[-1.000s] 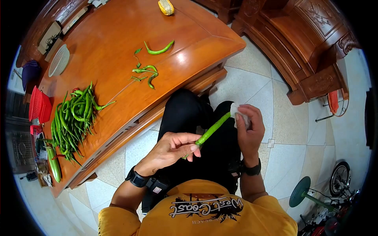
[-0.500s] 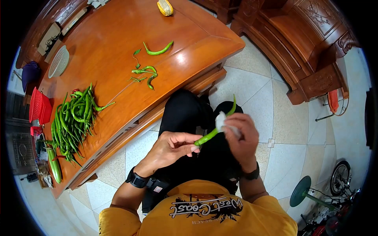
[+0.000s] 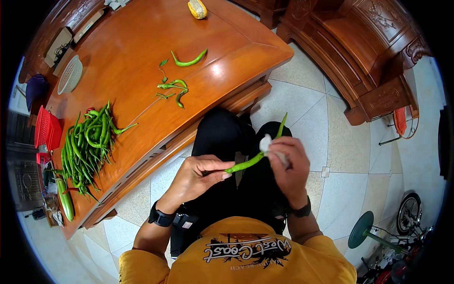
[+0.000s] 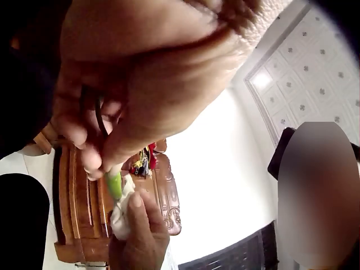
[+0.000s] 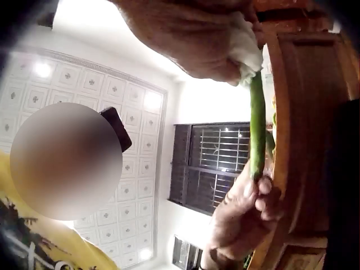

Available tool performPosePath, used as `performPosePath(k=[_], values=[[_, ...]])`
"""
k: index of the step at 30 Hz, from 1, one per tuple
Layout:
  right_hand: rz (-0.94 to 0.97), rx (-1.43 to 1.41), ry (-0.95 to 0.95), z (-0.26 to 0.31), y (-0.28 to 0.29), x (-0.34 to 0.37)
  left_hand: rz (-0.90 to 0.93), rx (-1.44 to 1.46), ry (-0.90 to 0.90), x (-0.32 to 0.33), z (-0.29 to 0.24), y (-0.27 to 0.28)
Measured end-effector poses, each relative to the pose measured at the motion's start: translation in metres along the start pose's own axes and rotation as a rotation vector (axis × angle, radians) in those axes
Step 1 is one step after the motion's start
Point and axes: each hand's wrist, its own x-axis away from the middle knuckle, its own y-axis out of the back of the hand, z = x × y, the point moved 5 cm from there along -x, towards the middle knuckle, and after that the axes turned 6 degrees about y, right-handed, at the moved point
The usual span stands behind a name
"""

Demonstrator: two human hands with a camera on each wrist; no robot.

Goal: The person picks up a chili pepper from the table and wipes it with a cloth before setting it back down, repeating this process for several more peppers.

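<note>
Over the lap, my left hand (image 3: pixel 196 177) pinches the stem end of a long green chili pepper (image 3: pixel 247 164) between thumb and fingers. Farther along it, my right hand (image 3: pixel 291 165) holds a crumpled white cloth or tissue (image 3: pixel 266 143) around the pepper, whose pointed tip sticks out beyond. In the right wrist view the white wad (image 5: pixel 246 48) wraps the pepper (image 5: pixel 257 124) at the fingers, and the bare length runs down to the left hand (image 5: pixel 242 219). The left wrist view shows the dark stem (image 4: pixel 101 118) between the left fingers.
A heap of green chilies (image 3: pixel 87 142) lies on the wooden table (image 3: pixel 142 42), beside a long green vegetable (image 3: pixel 65 199). Several loose chilies (image 3: pixel 189 61), a yellow vegetable (image 3: pixel 197 9), a white basket (image 3: pixel 71 75) and a red basket (image 3: pixel 47 128) are there too.
My right hand has moved with the white wad from the pepper's far end back toward its middle, baring the tip. The left hand has shifted slightly left with the stem end.
</note>
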Motion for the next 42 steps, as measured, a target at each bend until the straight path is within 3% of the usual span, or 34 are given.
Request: performPosePath(k=[5,8,14,19,26,31,34,38,42], values=[[0.198,-0.149,0.058,0.021,-0.027,0.009,-0.104,-0.081,-0.06,-0.003,-0.005,-0.006],[0.183,-0.101,0.065,0.016,-0.024,0.006,-0.13,-0.142,-0.136,-0.002,-0.007,-0.005],[-0.053,0.084,-0.027,-0.023,0.009,-0.005,-0.12,-0.197,-0.172,0.005,-0.009,0.007],[-0.098,0.15,-0.046,-0.034,0.019,-0.009,-0.087,-0.263,-0.17,0.008,-0.011,0.012],[0.05,0.093,0.021,-0.013,-0.003,-0.003,-0.164,-0.316,-0.218,0.004,-0.014,0.004],[0.215,-0.103,0.036,0.018,-0.032,0.008,-0.203,-0.395,-0.293,-0.003,-0.016,-0.008],[0.205,-0.137,0.03,0.02,-0.036,0.012,-0.244,-0.35,-0.32,-0.003,-0.016,-0.01],[0.077,0.038,0.039,-0.002,-0.013,0.002,-0.285,-0.229,-0.214,0.002,-0.011,-0.004],[-0.005,0.001,-0.024,-0.008,-0.001,-0.001,-0.286,0.038,-0.078,0.002,-0.005,0.0]])
